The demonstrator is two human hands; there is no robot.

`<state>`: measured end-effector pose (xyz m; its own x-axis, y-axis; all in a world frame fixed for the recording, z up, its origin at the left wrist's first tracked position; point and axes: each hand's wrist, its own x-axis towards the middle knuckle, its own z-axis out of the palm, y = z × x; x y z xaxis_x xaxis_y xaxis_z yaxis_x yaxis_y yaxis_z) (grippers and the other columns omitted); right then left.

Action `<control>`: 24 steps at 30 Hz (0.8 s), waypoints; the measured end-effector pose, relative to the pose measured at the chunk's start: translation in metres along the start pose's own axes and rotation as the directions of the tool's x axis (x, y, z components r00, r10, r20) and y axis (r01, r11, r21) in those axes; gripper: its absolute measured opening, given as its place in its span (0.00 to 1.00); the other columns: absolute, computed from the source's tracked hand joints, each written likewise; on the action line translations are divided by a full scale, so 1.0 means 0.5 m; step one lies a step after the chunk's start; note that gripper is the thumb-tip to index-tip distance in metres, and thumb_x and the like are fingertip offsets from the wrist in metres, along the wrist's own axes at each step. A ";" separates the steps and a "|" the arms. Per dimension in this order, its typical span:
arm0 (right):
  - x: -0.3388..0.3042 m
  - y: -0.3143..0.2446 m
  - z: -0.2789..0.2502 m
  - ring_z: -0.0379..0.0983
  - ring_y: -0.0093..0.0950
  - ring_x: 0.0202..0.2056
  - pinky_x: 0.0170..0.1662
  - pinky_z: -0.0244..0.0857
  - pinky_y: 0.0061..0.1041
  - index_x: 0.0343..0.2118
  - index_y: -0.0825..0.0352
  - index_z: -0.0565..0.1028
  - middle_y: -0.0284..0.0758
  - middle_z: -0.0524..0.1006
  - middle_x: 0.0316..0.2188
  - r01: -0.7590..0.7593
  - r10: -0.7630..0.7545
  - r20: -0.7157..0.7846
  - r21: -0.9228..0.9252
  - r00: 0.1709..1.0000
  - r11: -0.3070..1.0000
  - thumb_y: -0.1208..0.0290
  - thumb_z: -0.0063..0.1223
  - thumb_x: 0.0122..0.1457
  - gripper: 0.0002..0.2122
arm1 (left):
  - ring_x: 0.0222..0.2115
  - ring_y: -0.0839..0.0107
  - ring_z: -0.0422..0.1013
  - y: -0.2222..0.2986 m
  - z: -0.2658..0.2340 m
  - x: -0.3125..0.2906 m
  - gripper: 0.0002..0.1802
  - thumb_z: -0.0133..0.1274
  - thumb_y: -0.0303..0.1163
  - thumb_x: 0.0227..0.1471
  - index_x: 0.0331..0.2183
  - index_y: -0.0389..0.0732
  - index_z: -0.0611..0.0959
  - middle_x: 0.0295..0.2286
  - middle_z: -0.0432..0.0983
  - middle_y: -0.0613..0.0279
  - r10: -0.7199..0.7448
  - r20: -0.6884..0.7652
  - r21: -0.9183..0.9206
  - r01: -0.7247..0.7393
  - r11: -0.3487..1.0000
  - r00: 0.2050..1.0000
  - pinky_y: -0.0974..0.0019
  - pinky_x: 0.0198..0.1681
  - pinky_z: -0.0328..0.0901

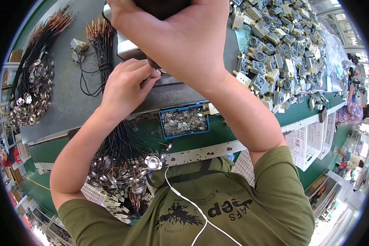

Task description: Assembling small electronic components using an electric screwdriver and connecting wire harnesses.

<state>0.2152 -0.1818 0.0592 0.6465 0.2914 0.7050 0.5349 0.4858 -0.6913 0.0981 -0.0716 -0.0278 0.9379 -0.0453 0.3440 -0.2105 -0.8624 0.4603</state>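
My right hand [184,45] is closed round a dark, thick-bodied tool [164,7]; most of it is hidden and its exact kind does not show. Its dark lower end comes out beneath the palm, close to my left fingertips. My left hand [127,84] is closed in a pinch, thumb and forefinger together, on something too small and covered to make out. Both hands are at a pale metal block [128,48] on the grey worktop, largely behind my right hand. Left of it lies a bundle of black wires [103,55] with copper-coloured ends.
A blue tray [185,134] of small metal pieces sits at the near edge. Grey and cream socket-like parts [270,57] are heaped on the right. Wires with round metal fittings [32,92] lie far left; more fittings [123,174] hang by my lap. White crates [311,143] stand right.
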 end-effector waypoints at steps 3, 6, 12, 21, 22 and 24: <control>-0.001 0.009 0.001 0.78 0.26 0.36 0.39 0.75 0.31 0.66 0.66 0.56 0.38 0.77 0.40 0.026 -0.026 0.003 -0.006 1.000 1.000 0.78 0.65 0.54 0.38 | 0.36 0.57 0.76 0.004 0.002 0.004 0.06 0.64 0.25 0.48 0.30 0.39 0.83 0.32 0.81 0.60 -0.019 0.021 0.007 0.019 1.000 1.000 0.56 0.42 0.69; -0.002 0.018 0.003 0.78 0.26 0.36 0.39 0.75 0.31 0.66 0.66 0.56 0.38 0.77 0.40 0.050 -0.050 0.011 -0.008 0.999 0.999 0.78 0.65 0.54 0.38 | 0.36 0.57 0.76 -0.001 0.006 0.004 0.06 0.63 0.26 0.48 0.30 0.39 0.83 0.32 0.81 0.60 -0.001 0.003 -0.010 0.001 1.000 1.000 0.55 0.42 0.69; 0.060 0.041 0.007 0.77 0.27 0.35 0.39 0.74 0.32 0.69 0.65 0.53 0.40 0.78 0.39 -0.155 0.163 0.220 -0.051 0.962 0.987 0.75 0.66 0.53 0.42 | 0.37 0.57 0.76 -0.015 0.008 0.004 0.06 0.64 0.28 0.49 0.31 0.40 0.83 0.31 0.80 0.59 -0.028 0.030 -0.067 0.030 0.997 0.999 0.56 0.42 0.69; 0.043 0.000 0.001 0.75 0.23 0.35 0.40 0.72 0.25 0.58 0.65 0.64 0.33 0.77 0.36 -0.244 0.231 0.359 -0.011 0.904 0.970 0.72 0.68 0.53 0.30 | 0.36 0.49 0.78 0.015 -0.032 0.040 0.17 0.62 0.40 0.54 0.40 0.38 0.82 0.31 0.81 0.51 -0.309 0.307 0.156 0.272 0.949 0.900 0.51 0.40 0.72; 0.029 0.006 0.004 0.75 0.23 0.35 0.40 0.72 0.25 0.58 0.65 0.64 0.33 0.77 0.36 -0.249 0.235 0.366 -0.009 0.900 0.968 0.72 0.68 0.53 0.30 | 0.37 0.49 0.78 0.011 -0.030 0.043 0.18 0.62 0.41 0.55 0.40 0.38 0.82 0.32 0.82 0.50 -0.317 0.349 0.192 0.264 0.945 0.882 0.51 0.40 0.73; -0.002 0.022 0.009 0.76 0.23 0.37 0.41 0.73 0.27 0.56 0.65 0.65 0.34 0.76 0.38 0.190 -0.192 0.244 0.031 0.951 0.981 0.72 0.68 0.52 0.30 | 0.38 0.49 0.79 -0.021 -0.010 0.020 0.19 0.62 0.42 0.55 0.41 0.39 0.82 0.32 0.82 0.50 -0.236 0.258 0.102 0.217 0.971 0.937 0.51 0.41 0.73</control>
<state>0.2179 -0.1729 0.0517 0.3793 0.3851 0.8413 0.6305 0.5579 -0.5396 0.1084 -0.0606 -0.0248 0.9995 0.0311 0.0024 0.0269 -0.8987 0.4378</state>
